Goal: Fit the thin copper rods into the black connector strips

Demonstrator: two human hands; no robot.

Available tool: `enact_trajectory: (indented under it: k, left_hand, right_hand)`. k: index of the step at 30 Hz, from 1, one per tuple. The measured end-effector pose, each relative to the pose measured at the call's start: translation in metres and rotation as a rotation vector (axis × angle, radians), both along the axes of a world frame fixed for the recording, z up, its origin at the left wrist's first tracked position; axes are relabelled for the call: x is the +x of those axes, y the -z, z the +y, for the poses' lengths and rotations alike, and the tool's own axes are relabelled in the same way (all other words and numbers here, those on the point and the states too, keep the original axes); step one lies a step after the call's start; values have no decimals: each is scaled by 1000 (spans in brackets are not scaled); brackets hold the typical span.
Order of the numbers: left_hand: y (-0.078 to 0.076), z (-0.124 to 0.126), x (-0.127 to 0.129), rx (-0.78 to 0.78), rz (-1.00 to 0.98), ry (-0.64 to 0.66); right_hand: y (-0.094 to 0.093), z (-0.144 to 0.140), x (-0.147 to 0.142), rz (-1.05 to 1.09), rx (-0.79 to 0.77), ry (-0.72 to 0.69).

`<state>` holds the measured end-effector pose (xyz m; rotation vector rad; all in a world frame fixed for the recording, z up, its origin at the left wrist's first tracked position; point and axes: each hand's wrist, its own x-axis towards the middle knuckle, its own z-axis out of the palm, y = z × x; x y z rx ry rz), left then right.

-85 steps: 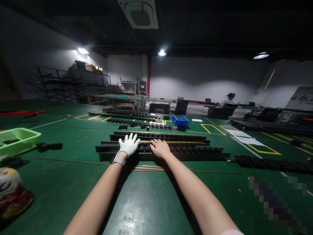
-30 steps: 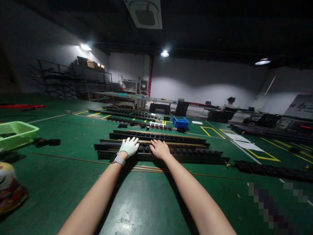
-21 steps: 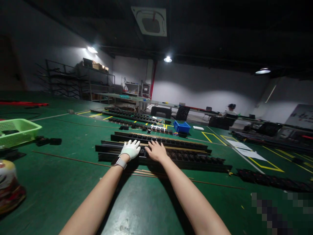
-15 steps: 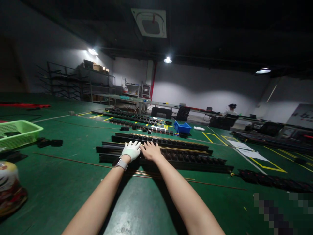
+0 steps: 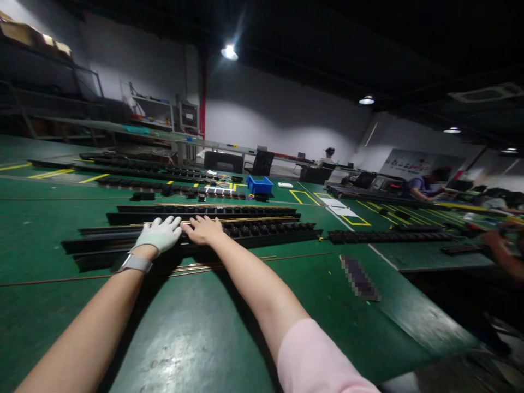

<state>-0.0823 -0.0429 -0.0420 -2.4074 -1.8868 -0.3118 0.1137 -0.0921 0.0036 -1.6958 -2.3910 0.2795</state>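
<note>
Your left hand [image 5: 159,236], in a pale glove, is palm down with its fingers fanned out over the black rails [image 5: 270,234]. Your bare right hand [image 5: 203,230] lies just beside it, also palm down, its fingers loosely spread. You seem to be resting both on the rails, though how firmly you press cannot be told. The rails lie side by side across the green tabletop [image 5: 184,338] in front of you, with small black parts lined up along them and thin golden rods [image 5: 254,220] running lengthwise on top. More loose rods [image 5: 192,269] lie on the tabletop on your side of the rails. On your left wrist is a watch [image 5: 137,262]. Beyond the rails stands a blue bin [image 5: 260,188], with white papers [image 5: 335,204] to its right. A row of black blocks [image 5: 388,237] lies near the rails' right end.
</note>
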Motion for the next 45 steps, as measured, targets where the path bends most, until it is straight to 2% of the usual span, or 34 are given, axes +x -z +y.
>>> enact_trajectory:
  k: [4, 10, 12, 15, 17, 19, 21, 23, 25, 28, 30, 32, 35, 36, 40, 41, 43, 45]
  left_hand:
    - [2, 4, -2, -4, 13, 15]
    - [-11, -9, 3, -33, 77, 2]
    - [-14, -15, 5, -28, 69, 1]
    - [-15, -19, 5, -10, 41, -9]
    - [-15, -19, 6, -22, 29, -18]
    - [-14, -18, 6, -37, 19, -28]
    - [-13, -17, 6, -41, 4, -36]
    - [-12, -16, 5, -31, -20, -37]
    - [-11, -17, 4, -3, -58, -22]
    - [-9, -20, 2, 60, -116, 19]
    - [-8, -22, 1, 86, -135, 34]
    - [-8, -24, 1, 87, -139, 30]
    - [-8, -24, 1, 79, -139, 16]
    - [-8, -24, 1, 78, -138, 15]
    - [-8, -22, 2, 66, -128, 13]
    - [-9, -22, 2, 58, -120, 7]
    - [-9, -21, 3, 37, -97, -5]
    - [-10, -22, 3, 10, -77, -17]
  right_hand:
    - [-1, 2, 13, 1, -1, 18]
    - [-1, -4, 40, 30, 7, -3]
    - [-5, -6, 50, 104, 60, 42]
    - [-19, -5, 67, 371, 247, 144]
    - [-32, -5, 79, 707, 350, 277]
    - [-46, -8, 91, 1049, 361, 446]
    - [-58, -18, 104, 1283, 254, 487]
    - [-68, -34, 116, 1332, 13, 320]
    - [-75, -54, 129, 1183, -260, 27]
    - [-86, -80, 146, 711, -687, -318]
    - [-90, -91, 155, 486, -890, -415]
    - [-92, -97, 161, 429, -934, -430]
    - [-88, -94, 166, 505, -764, -351]
    - [-85, -91, 166, 546, -637, -288]
    - [-65, -67, 154, 798, 54, 70]
    - [-60, -62, 150, 871, 161, 131]
    - [-51, -55, 143, 1007, 256, 212]
    - [-47, -56, 139, 1083, 222, 241]
